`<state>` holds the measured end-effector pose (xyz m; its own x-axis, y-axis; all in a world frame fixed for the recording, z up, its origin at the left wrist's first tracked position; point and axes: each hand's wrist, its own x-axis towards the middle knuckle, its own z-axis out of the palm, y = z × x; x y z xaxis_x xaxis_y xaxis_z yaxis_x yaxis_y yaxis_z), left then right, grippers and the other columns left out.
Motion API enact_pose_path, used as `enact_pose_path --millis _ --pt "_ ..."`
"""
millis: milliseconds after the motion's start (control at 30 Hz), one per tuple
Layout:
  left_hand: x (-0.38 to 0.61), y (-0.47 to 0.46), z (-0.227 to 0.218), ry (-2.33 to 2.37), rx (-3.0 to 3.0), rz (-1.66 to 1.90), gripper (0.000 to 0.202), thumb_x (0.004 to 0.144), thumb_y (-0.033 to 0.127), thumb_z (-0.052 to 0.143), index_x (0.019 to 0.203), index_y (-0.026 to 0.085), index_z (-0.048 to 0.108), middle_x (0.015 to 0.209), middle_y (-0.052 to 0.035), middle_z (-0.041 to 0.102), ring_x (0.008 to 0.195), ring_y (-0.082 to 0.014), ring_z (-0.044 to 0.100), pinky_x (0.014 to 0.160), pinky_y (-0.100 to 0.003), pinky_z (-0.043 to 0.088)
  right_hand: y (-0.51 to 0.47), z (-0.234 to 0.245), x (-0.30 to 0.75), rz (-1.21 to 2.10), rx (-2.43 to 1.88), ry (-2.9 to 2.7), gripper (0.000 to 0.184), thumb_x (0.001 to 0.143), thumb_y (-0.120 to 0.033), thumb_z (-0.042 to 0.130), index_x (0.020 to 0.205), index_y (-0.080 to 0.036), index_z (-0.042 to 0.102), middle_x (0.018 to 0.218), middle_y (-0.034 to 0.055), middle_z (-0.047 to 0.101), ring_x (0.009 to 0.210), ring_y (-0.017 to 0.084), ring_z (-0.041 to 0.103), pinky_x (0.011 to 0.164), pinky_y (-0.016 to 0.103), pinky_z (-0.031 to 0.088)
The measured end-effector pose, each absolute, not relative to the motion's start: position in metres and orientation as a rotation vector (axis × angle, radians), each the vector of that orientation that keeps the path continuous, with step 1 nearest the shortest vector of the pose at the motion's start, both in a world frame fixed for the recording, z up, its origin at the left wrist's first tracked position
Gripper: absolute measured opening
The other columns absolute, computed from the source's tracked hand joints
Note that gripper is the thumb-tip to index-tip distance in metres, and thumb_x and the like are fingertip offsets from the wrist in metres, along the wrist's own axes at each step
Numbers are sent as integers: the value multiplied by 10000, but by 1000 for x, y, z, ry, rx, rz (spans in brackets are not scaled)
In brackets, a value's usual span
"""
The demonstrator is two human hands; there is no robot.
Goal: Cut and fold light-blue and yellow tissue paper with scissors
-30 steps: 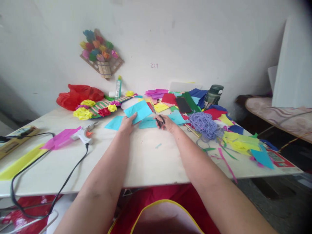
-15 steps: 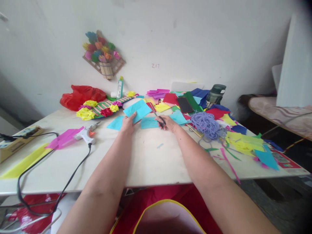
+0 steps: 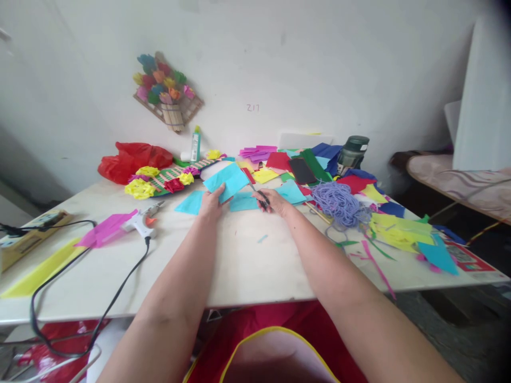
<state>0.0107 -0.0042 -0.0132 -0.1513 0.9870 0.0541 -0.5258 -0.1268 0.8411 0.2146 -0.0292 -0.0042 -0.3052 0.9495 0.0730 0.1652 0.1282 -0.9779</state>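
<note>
My left hand is closed on a piece of light blue paper, thumb on top, and holds it tilted above the table. In my right hand is a pair of scissors, fingers wrapped round the dark handles. The blades point up and left, close to the right edge of the held paper; whether they touch it I cannot tell. More blue paper lies on the table: a piece left of my left hand and a strip between my hands. A small blue scrap lies nearer me.
A white glue gun with a black cord lies at left, near a power strip. Behind are a decorated board with paper flowers and a red plastic bag. At right are purple yarn, a phone, coloured papers and a dark bottle.
Both hands stay almost in place, with the paper and the scissors still held. The scissors' blades look slightly closer together. The whole view has shifted slightly.
</note>
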Motion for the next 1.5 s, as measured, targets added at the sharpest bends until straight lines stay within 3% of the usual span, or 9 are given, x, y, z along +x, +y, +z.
enact_pose_path --millis 667,800,933,1033,1333,1400,1500 --pt "9 -2 -15 814 773 1590 274 648 181 751 899 185 641 952 -37 684 814 -167 661 742 -355 575 -30 -2 212 1211 -1111 -1569 240 775 -380 566 678 -167 514 522 -40 525 376 55 452 310 173 256" --pt "9 -4 -12 787 783 1599 315 643 193 756 935 196 636 948 -36 689 856 -176 656 764 -351 569 -23 -2 212 880 -1336 -1487 246 742 -418 608 820 -187 574 546 -38 551 414 82 495 399 196 365" --pt "9 -8 -9 761 780 1569 336 631 202 758 943 209 632 951 -29 688 885 -199 655 777 -374 562 -19 -2 215 255 -1715 -1615 362 695 -543 614 761 -190 651 705 79 654 726 211 633 613 285 456" --pt "10 -12 -7 745 813 1497 322 617 202 762 916 208 642 938 -30 692 877 -210 659 761 -359 563 -20 -1 215 60 -1875 -1749 359 699 -521 617 767 -175 681 833 148 676 872 275 628 693 328 454" --pt "14 -14 -8 708 870 1442 288 613 173 768 876 180 651 914 -37 703 849 -222 669 749 -349 573 -16 -3 217 267 -1809 -1787 288 677 -380 666 888 -186 679 1111 138 616 999 271 582 758 318 452" --pt "13 -12 -10 709 880 1442 282 621 175 765 880 172 653 919 -44 704 874 -230 666 759 -345 570 -17 0 217 376 -1651 -1686 238 769 -394 569 841 -191 671 1042 104 642 960 230 591 701 281 463" --pt "12 -9 -13 717 922 1436 309 611 204 773 895 171 657 930 -49 704 881 -229 665 747 -340 573 -20 4 215 719 -1299 -1546 366 843 -488 435 848 -186 641 917 60 660 763 156 617 518 214 445"
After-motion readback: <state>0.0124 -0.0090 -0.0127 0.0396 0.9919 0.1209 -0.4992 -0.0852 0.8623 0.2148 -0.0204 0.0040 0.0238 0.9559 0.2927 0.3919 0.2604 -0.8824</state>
